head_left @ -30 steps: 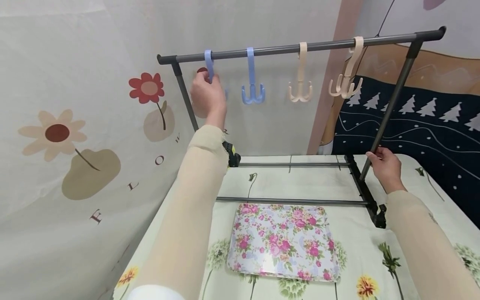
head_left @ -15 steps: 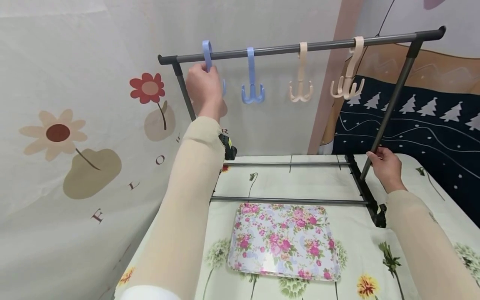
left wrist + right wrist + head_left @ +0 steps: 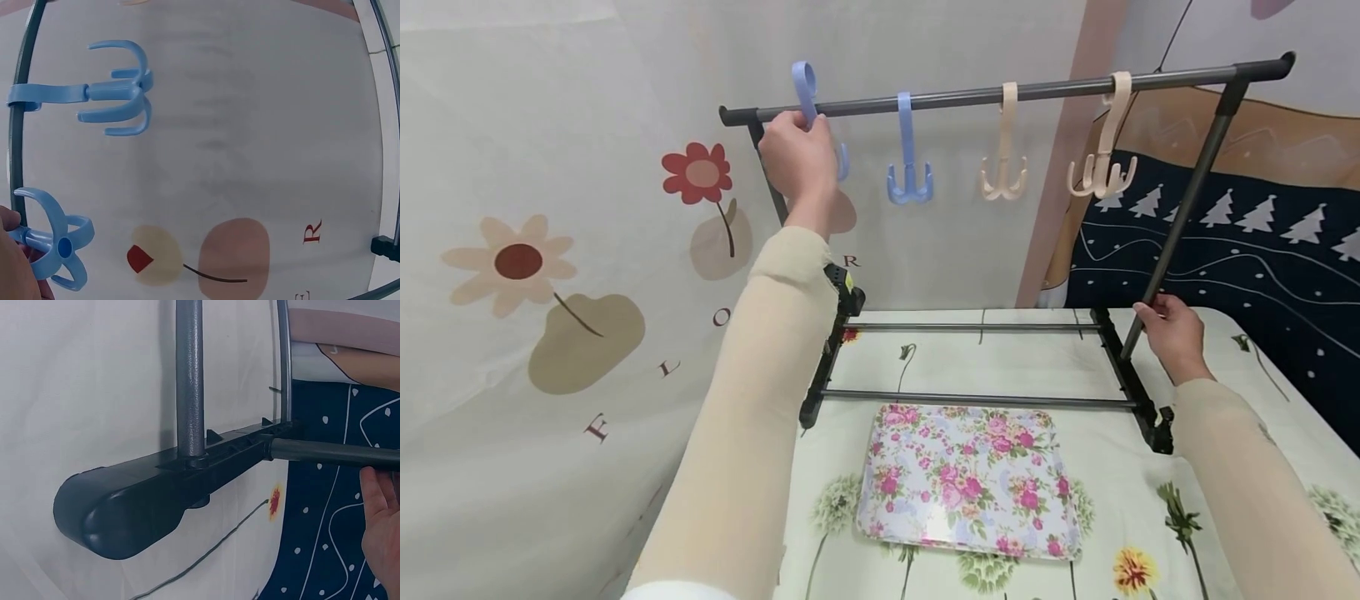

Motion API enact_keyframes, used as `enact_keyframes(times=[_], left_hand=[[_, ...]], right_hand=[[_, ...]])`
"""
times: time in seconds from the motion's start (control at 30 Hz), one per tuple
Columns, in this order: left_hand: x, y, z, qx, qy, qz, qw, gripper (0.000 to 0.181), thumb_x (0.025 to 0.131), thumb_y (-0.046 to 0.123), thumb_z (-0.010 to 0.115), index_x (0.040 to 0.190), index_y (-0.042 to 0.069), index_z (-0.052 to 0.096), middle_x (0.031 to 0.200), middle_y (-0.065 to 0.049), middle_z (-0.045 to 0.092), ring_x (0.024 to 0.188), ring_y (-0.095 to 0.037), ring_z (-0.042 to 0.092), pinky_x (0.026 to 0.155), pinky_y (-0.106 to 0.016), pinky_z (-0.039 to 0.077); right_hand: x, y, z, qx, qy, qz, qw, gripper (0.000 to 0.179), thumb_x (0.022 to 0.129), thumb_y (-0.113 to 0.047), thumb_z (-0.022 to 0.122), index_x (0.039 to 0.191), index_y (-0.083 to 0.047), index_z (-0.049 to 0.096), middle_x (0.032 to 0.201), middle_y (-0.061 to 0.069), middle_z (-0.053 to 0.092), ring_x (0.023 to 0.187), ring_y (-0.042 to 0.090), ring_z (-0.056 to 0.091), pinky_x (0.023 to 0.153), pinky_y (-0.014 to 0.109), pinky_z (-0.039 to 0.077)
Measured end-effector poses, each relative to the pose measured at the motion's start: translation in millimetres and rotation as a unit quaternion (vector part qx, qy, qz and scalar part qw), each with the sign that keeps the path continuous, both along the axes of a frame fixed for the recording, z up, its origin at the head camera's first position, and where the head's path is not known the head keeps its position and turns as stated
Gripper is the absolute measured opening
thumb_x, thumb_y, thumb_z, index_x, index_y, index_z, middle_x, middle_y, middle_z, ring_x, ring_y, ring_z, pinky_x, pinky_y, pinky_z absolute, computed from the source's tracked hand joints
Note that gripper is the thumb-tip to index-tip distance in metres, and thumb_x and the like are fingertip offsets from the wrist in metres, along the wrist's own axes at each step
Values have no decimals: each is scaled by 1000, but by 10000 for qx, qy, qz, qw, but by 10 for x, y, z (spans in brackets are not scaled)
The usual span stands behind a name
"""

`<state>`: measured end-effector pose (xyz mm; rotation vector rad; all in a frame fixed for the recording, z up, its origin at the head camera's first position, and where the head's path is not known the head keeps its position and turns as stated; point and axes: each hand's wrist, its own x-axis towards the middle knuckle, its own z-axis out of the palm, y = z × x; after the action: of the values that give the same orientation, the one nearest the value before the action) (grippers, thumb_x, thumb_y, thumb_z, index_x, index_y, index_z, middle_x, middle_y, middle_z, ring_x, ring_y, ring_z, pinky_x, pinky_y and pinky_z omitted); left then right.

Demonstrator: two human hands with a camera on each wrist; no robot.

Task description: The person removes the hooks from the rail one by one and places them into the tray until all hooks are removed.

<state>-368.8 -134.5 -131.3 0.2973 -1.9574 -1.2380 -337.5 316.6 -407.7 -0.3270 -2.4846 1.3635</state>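
Hook (image 3: 807, 98) (blue, with a pronged end) is at eleven o'clock beside the bar (image 3: 955, 97), pinched in my left hand (image 3: 801, 160); at three o'clock my right hand (image 3: 1174, 335) grips a rack post (image 3: 1187, 200).

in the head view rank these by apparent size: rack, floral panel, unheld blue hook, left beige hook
1. Rack, by overall span
2. Floral panel
3. Unheld blue hook and left beige hook: too alike to rank
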Motion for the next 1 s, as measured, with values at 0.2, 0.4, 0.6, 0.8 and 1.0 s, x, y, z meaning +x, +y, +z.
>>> enact_keyframes(times=[0.2,0.4,0.6,0.8,1.0], left_hand=[[73,-33,-14,74,266,-271,9993,25,96,27,67,116,13,73,111,-1,73,101,-12,66,93,-26,48],[172,-87,-103,-40,247,-468,9986,25,94,29,68,112,12,73,107,-1,73,98,-12,66,92,-25,47],[261,-134,-287,-212,232,-847,9959,30,93,32,71,112,9,72,108,-3,73,98,-14,66,93,-27,47],[323,-151,-516,-464,294,-1172,9916,28,92,27,72,110,6,72,103,-6,73,94,-14,67,88,-28,48],[416,-132,-776,-650,252,-1499,9862,23,90,22,74,104,3,73,95,-8,72,84,-15,66,80,-29,52]], right_hand=[[-15,6,-13,-17,-51,-18,10000,60,106,-40,40,144,7,40,143,29,46,122,46,51,99,57,42],[-45,2,-34,-28,-50,2,10000,61,106,-41,40,144,7,40,144,29,46,123,46,51,100,57,42],[-49,-18,-20,-3,-37,-19,10000,59,106,-39,40,143,7,41,142,28,47,122,45,52,100,55,43],[-53,-17,-29,103,8,-21,9999,56,107,-38,41,141,7,43,139,29,49,120,45,54,99,56,43],[-53,-25,-49,172,65,-102,9998,55,106,-38,41,139,6,45,138,28,51,118,44,55,98,55,44]])
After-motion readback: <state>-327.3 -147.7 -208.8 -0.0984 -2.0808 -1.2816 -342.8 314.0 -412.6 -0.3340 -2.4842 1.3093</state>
